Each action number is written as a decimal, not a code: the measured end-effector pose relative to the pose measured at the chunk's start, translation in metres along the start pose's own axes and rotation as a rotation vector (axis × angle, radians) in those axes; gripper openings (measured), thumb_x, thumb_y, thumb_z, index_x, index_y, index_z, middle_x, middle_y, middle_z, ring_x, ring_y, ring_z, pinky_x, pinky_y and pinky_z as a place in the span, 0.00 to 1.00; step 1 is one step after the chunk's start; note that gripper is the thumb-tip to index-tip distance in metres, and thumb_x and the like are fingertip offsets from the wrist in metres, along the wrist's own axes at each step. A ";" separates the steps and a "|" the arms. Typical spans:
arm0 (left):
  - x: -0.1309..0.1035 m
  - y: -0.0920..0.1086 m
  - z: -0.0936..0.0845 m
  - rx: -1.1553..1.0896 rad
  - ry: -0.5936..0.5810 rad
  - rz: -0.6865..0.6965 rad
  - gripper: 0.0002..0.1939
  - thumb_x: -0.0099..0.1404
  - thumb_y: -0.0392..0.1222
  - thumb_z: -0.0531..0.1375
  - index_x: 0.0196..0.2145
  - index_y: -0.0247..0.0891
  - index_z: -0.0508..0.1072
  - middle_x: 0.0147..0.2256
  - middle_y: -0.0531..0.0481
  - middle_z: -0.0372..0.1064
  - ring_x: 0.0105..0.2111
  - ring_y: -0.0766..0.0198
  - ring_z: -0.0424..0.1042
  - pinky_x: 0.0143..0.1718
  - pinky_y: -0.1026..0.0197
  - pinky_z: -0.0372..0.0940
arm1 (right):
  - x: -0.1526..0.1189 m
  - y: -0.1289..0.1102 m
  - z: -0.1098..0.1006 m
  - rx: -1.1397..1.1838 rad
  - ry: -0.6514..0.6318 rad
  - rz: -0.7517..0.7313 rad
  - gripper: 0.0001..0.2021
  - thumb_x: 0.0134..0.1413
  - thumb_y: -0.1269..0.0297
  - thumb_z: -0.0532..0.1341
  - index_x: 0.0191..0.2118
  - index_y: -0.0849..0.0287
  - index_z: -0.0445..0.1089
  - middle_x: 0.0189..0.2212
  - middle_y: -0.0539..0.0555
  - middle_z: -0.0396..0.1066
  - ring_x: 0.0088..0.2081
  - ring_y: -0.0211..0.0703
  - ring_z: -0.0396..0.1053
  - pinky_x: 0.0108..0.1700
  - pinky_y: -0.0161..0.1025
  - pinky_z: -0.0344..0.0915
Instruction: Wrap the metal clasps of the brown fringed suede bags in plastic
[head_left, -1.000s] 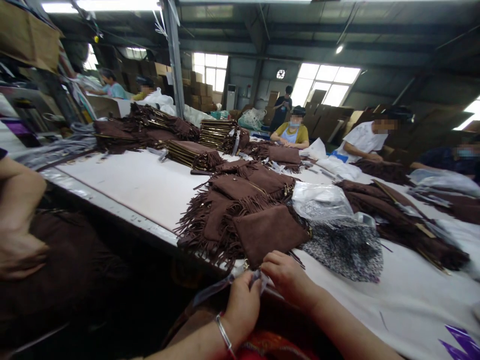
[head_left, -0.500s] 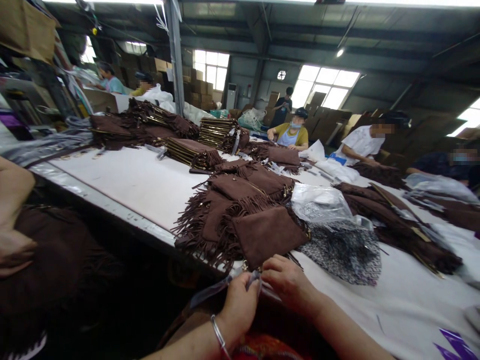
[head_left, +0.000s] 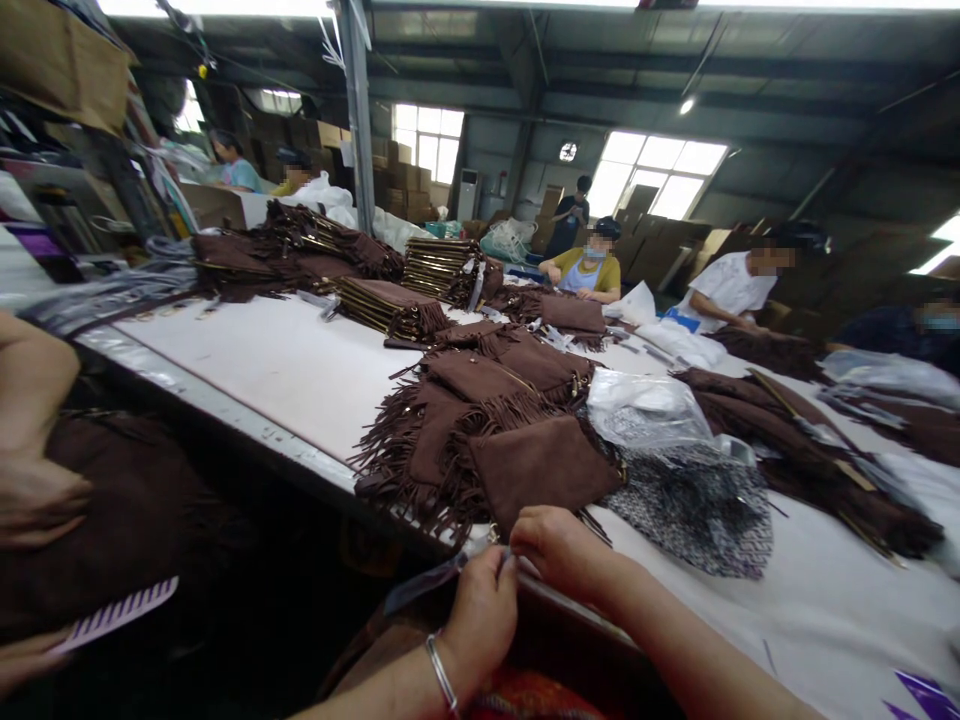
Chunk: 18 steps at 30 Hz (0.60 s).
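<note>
At the table's near edge my left hand (head_left: 482, 608), with a silver bangle at the wrist, is closed on a strip in clear plastic wrap (head_left: 426, 585). My right hand (head_left: 556, 548) meets it with fingers bent in a pinch; what lies between those fingertips is hidden. Just beyond both hands lies a brown fringed bag (head_left: 546, 465), flat side up, with a small metal clasp (head_left: 493, 535) at its near corner. More brown fringed bags (head_left: 450, 400) are heaped behind it, fringes spread to the left.
Speckled black-and-white cloth (head_left: 697, 510) and a clear plastic bag (head_left: 649, 405) lie right of the heap. Stacked bags with gold-coloured edges (head_left: 390, 305) stand farther back. At left, a co-worker's hand (head_left: 41, 500) rests on brown fringed material; another hand holds a pale comb (head_left: 124, 612). Other people work across the white table (head_left: 262, 350).
A pale comb in a co-worker's hand has come further into view at lower left. My fingertips have drawn closer together over the wrapped strip. The view has shifted slightly.
</note>
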<state>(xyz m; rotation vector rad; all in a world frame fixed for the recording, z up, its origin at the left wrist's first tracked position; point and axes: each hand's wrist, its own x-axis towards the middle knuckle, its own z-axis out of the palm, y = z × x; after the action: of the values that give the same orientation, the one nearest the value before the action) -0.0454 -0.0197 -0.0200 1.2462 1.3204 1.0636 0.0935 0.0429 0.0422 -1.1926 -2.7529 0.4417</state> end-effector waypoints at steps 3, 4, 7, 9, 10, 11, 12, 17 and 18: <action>0.002 0.000 0.000 0.031 0.018 0.038 0.12 0.66 0.41 0.51 0.33 0.37 0.74 0.33 0.44 0.74 0.35 0.55 0.72 0.39 0.57 0.61 | -0.002 -0.002 -0.005 0.008 0.015 -0.027 0.08 0.53 0.72 0.60 0.36 0.56 0.75 0.33 0.50 0.71 0.35 0.37 0.68 0.36 0.31 0.59; 0.002 0.000 0.000 0.033 0.019 0.049 0.12 0.65 0.41 0.51 0.34 0.37 0.75 0.34 0.43 0.75 0.36 0.55 0.72 0.40 0.57 0.61 | -0.002 -0.001 -0.006 -0.001 0.013 -0.048 0.09 0.53 0.72 0.60 0.39 0.55 0.75 0.34 0.50 0.71 0.35 0.37 0.68 0.36 0.31 0.59; 0.003 0.000 -0.001 0.058 0.023 0.073 0.11 0.64 0.39 0.52 0.34 0.38 0.75 0.34 0.42 0.75 0.36 0.54 0.72 0.39 0.56 0.61 | -0.003 0.000 -0.006 -0.092 -0.019 -0.116 0.07 0.54 0.71 0.60 0.37 0.55 0.75 0.33 0.50 0.70 0.34 0.38 0.67 0.34 0.32 0.58; 0.002 -0.002 -0.001 0.081 0.027 0.086 0.11 0.64 0.39 0.52 0.31 0.38 0.74 0.33 0.42 0.74 0.34 0.55 0.71 0.38 0.57 0.60 | -0.002 0.000 -0.004 -0.183 -0.030 -0.159 0.05 0.54 0.71 0.61 0.31 0.57 0.73 0.30 0.51 0.69 0.33 0.39 0.65 0.34 0.34 0.58; 0.002 -0.002 -0.001 0.088 0.029 0.092 0.11 0.64 0.39 0.52 0.30 0.38 0.74 0.32 0.43 0.74 0.34 0.55 0.71 0.37 0.57 0.60 | -0.002 0.000 -0.003 -0.222 -0.028 -0.183 0.04 0.53 0.71 0.61 0.29 0.58 0.72 0.30 0.51 0.69 0.33 0.40 0.64 0.34 0.35 0.58; 0.001 -0.003 -0.002 0.094 0.031 0.095 0.11 0.64 0.39 0.52 0.30 0.38 0.74 0.31 0.43 0.74 0.33 0.55 0.71 0.36 0.57 0.60 | -0.002 -0.001 -0.001 -0.252 -0.023 -0.209 0.04 0.53 0.71 0.62 0.28 0.58 0.71 0.30 0.51 0.69 0.33 0.40 0.64 0.35 0.37 0.58; 0.001 -0.004 -0.002 0.098 0.029 0.096 0.12 0.65 0.39 0.52 0.30 0.38 0.73 0.31 0.43 0.73 0.33 0.56 0.70 0.36 0.57 0.59 | -0.003 -0.002 0.000 -0.274 -0.017 -0.232 0.04 0.52 0.72 0.62 0.28 0.59 0.71 0.30 0.52 0.69 0.34 0.41 0.63 0.36 0.37 0.58; 0.005 -0.005 -0.002 0.148 -0.011 0.107 0.13 0.65 0.41 0.50 0.29 0.39 0.73 0.30 0.43 0.73 0.31 0.57 0.69 0.35 0.57 0.59 | -0.012 -0.003 0.010 -0.348 0.044 -0.231 0.02 0.55 0.71 0.61 0.32 0.59 0.69 0.31 0.53 0.68 0.34 0.43 0.62 0.37 0.40 0.59; 0.007 -0.005 -0.002 0.162 -0.023 0.097 0.14 0.65 0.42 0.50 0.28 0.39 0.72 0.29 0.43 0.72 0.31 0.57 0.69 0.35 0.57 0.60 | -0.015 -0.003 0.011 -0.362 0.064 -0.214 0.02 0.56 0.70 0.60 0.32 0.59 0.68 0.32 0.53 0.68 0.34 0.43 0.62 0.37 0.40 0.59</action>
<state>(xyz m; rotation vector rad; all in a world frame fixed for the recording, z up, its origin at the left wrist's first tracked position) -0.0475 -0.0131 -0.0254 1.4515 1.3607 1.0227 0.0989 0.0278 0.0333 -0.9323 -2.9413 -0.1204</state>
